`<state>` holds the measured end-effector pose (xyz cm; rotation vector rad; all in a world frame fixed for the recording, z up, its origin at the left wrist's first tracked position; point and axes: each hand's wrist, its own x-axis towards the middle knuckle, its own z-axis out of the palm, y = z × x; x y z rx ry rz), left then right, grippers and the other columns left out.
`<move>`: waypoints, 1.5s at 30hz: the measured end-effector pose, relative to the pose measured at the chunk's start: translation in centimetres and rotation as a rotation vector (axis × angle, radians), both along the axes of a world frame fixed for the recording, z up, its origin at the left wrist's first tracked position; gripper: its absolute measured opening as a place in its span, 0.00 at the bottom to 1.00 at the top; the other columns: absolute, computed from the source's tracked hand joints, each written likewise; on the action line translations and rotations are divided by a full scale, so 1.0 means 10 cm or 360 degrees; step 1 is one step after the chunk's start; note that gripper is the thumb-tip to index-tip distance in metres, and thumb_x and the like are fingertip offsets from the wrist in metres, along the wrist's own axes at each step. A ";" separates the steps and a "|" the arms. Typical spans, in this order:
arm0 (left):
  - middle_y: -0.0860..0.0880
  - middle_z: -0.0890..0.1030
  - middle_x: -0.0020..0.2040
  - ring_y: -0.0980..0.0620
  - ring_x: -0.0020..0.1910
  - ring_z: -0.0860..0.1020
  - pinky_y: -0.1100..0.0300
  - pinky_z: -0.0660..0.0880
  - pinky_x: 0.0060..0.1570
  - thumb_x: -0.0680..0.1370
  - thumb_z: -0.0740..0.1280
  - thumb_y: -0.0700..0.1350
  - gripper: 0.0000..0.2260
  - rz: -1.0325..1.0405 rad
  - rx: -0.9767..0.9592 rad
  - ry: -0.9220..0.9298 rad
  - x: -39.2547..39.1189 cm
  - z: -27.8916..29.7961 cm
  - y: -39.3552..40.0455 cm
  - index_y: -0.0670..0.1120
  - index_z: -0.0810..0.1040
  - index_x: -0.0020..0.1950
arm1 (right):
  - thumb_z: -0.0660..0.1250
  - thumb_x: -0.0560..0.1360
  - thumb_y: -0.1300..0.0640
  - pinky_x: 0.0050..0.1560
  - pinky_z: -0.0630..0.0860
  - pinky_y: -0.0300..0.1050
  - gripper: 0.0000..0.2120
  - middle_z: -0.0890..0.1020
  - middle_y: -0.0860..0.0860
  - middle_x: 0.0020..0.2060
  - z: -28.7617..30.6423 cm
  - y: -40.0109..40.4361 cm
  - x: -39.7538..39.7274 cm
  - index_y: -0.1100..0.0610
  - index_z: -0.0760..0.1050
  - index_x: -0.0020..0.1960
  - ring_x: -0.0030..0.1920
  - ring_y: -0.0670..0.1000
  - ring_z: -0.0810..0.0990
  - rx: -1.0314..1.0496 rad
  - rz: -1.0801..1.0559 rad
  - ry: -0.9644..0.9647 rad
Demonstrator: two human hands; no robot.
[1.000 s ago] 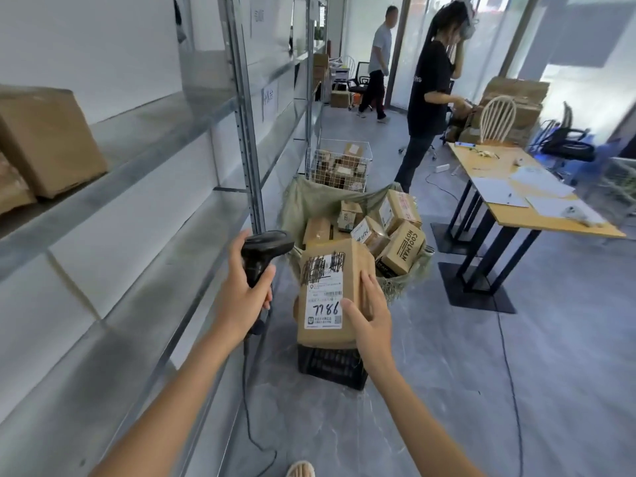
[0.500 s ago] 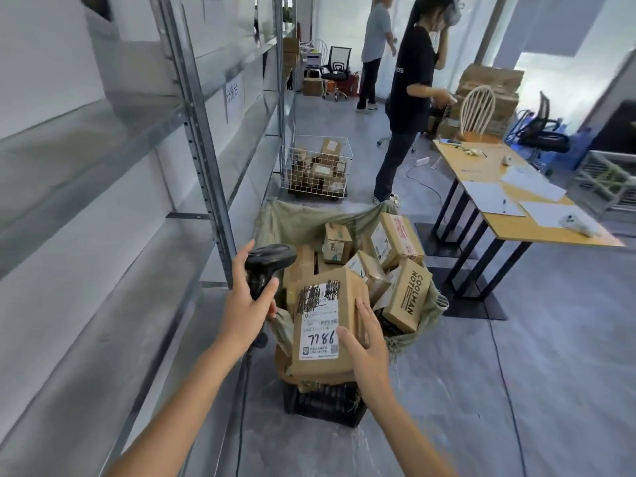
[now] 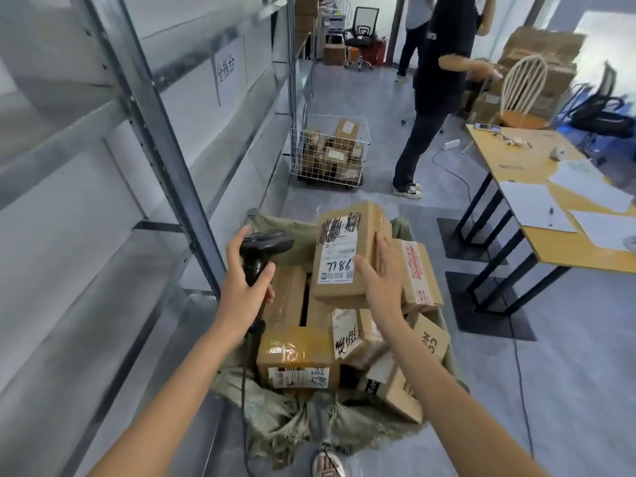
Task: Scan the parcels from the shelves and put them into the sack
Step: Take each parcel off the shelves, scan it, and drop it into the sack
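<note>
Sack [image 3: 275,425]: olive woven cloth is lying open on the grey floor near the bottom centre, its rim folding outward, brown cardboard parcels filling it.
Left hand [image 3: 241,287]: fingers are curling fully round the grip of a black handheld scanner [image 3: 263,247], its head pointing right and its cable hanging down in front of the sack.
Right hand [image 3: 380,280]: palm and spread fingers are pressing against the right side of a parcel [image 3: 347,249]; the thumb is lying on its white label, so the hold is loose and open rather than clenched.
Parcel: it is sitting upright above the pile in the sack, label reading 7786 facing the camera.
Shelving [image 3: 103,166]: grey metal racks are running along the left.
Wire basket [image 3: 328,151]: farther off, it is holding more boxes.
Table [image 3: 537,166]: it is standing at the right, papers lying on it.
Person in black [image 3: 437,80]: standing at the far side, between basket and table.
</note>
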<state>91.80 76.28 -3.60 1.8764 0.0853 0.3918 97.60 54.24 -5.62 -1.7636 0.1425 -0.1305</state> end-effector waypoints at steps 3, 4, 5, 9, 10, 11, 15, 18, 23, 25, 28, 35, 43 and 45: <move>0.45 0.81 0.45 0.53 0.31 0.80 0.66 0.77 0.37 0.83 0.66 0.41 0.32 0.0050 0.0012 0.0043 0.27 -0.11 -0.06 0.75 0.57 0.68 | 0.66 0.78 0.45 0.75 0.58 0.67 0.32 0.60 0.43 0.79 -0.02 -0.15 0.57 0.42 0.58 0.79 0.77 0.55 0.60 -0.0356 0.0012 0.0052; 0.45 0.81 0.48 0.52 0.32 0.81 0.66 0.78 0.37 0.83 0.67 0.41 0.32 0.0064 0.0013 0.0061 0.35 -0.16 -0.07 0.77 0.57 0.67 | 0.65 0.78 0.43 0.75 0.57 0.68 0.32 0.58 0.43 0.79 -0.07 -0.19 0.70 0.41 0.58 0.79 0.77 0.56 0.59 -0.0477 0.0051 0.0078; 0.46 0.81 0.51 0.51 0.32 0.81 0.65 0.79 0.37 0.82 0.67 0.41 0.33 0.0078 0.0014 0.0079 0.42 -0.22 -0.08 0.78 0.57 0.67 | 0.64 0.78 0.42 0.75 0.56 0.68 0.33 0.56 0.42 0.80 -0.12 -0.20 0.82 0.41 0.57 0.79 0.77 0.57 0.58 -0.0596 0.0088 0.0103; 0.63 0.82 0.50 0.48 0.32 0.84 0.48 0.84 0.42 0.79 0.69 0.51 0.31 0.0151 0.0108 0.0197 0.69 -0.44 -0.09 0.74 0.57 0.73 | 0.61 0.79 0.40 0.76 0.50 0.65 0.32 0.52 0.46 0.81 -0.43 -0.19 1.22 0.42 0.54 0.80 0.78 0.66 0.52 -0.1066 0.0160 0.0261; 0.64 0.81 0.50 0.48 0.32 0.84 0.44 0.83 0.44 0.77 0.69 0.55 0.31 0.0168 0.0122 0.0234 0.75 -0.48 -0.09 0.72 0.57 0.74 | 0.59 0.80 0.42 0.77 0.48 0.65 0.32 0.51 0.49 0.81 -0.52 -0.20 1.30 0.44 0.53 0.81 0.78 0.66 0.50 -0.1165 0.0206 0.0309; 0.63 0.82 0.49 0.48 0.32 0.84 0.41 0.83 0.46 0.76 0.68 0.59 0.32 0.0186 0.0127 0.0269 0.80 -0.52 -0.08 0.72 0.57 0.75 | 0.58 0.82 0.43 0.78 0.45 0.63 0.31 0.51 0.51 0.82 -0.61 -0.20 1.37 0.47 0.52 0.81 0.79 0.66 0.47 -0.1264 0.0263 0.0331; 0.52 0.84 0.44 0.47 0.32 0.84 0.43 0.83 0.45 0.77 0.69 0.56 0.31 0.0209 0.0124 0.0293 0.98 -0.64 -0.12 0.73 0.57 0.74 | 0.50 0.85 0.47 0.79 0.41 0.57 0.29 0.48 0.55 0.81 -0.82 -0.18 1.53 0.53 0.47 0.82 0.80 0.64 0.45 -0.1458 0.0370 0.0267; 0.47 0.83 0.45 0.51 0.30 0.82 0.59 0.81 0.37 0.81 0.68 0.41 0.33 0.0202 0.0063 0.0232 1.04 -0.65 -0.21 0.74 0.59 0.71 | 0.49 0.85 0.46 0.79 0.41 0.55 0.29 0.49 0.55 0.81 -0.80 -0.16 1.63 0.54 0.47 0.82 0.80 0.62 0.46 -0.1474 0.0361 0.0263; 0.45 0.80 0.53 0.54 0.30 0.79 0.68 0.77 0.36 0.82 0.66 0.37 0.31 0.0206 0.0036 0.0280 1.05 -0.57 -0.33 0.61 0.58 0.77 | 0.49 0.85 0.44 0.79 0.41 0.56 0.30 0.49 0.54 0.81 -0.77 -0.18 1.68 0.54 0.47 0.82 0.81 0.59 0.45 -0.1472 0.0387 0.0287; 0.42 0.79 0.55 0.54 0.30 0.79 0.67 0.78 0.36 0.82 0.66 0.36 0.31 0.0216 0.0012 0.0273 1.05 -0.56 -0.33 0.62 0.58 0.76 | 0.50 0.84 0.43 0.79 0.41 0.57 0.30 0.50 0.54 0.81 -0.77 -0.19 1.67 0.53 0.48 0.82 0.81 0.58 0.45 -0.1440 0.0379 0.0262; 0.39 0.78 0.58 0.53 0.30 0.80 0.65 0.79 0.36 0.82 0.66 0.36 0.33 0.0247 -0.0027 0.0239 1.05 -0.55 -0.31 0.72 0.60 0.70 | 0.50 0.84 0.41 0.79 0.41 0.58 0.31 0.51 0.53 0.81 -0.76 -0.19 1.67 0.53 0.49 0.82 0.81 0.56 0.45 -0.1441 0.0389 0.0225; 0.39 0.77 0.63 0.52 0.31 0.80 0.63 0.79 0.36 0.82 0.67 0.38 0.34 0.0370 -0.0069 0.0225 0.91 -0.58 -0.19 0.78 0.61 0.67 | 0.52 0.83 0.39 0.79 0.41 0.60 0.33 0.51 0.52 0.81 -0.66 -0.09 1.63 0.52 0.48 0.82 0.81 0.56 0.44 -0.1422 0.0469 0.0119; 0.51 0.80 0.50 0.52 0.30 0.79 0.62 0.80 0.36 0.82 0.67 0.39 0.32 0.0600 -0.0147 0.0142 0.35 -0.50 0.02 0.76 0.61 0.68 | 0.53 0.83 0.40 0.79 0.41 0.59 0.33 0.50 0.51 0.81 -0.36 0.47 1.16 0.52 0.49 0.82 0.81 0.56 0.44 -0.1490 0.0794 -0.0296; 0.47 0.81 0.47 0.53 0.30 0.79 0.63 0.78 0.35 0.82 0.67 0.40 0.31 0.0677 -0.0150 0.0135 0.07 -0.48 0.10 0.74 0.59 0.70 | 0.54 0.83 0.41 0.79 0.41 0.58 0.32 0.51 0.52 0.81 -0.30 0.68 0.95 0.53 0.50 0.82 0.81 0.56 0.45 -0.1430 0.0944 -0.0401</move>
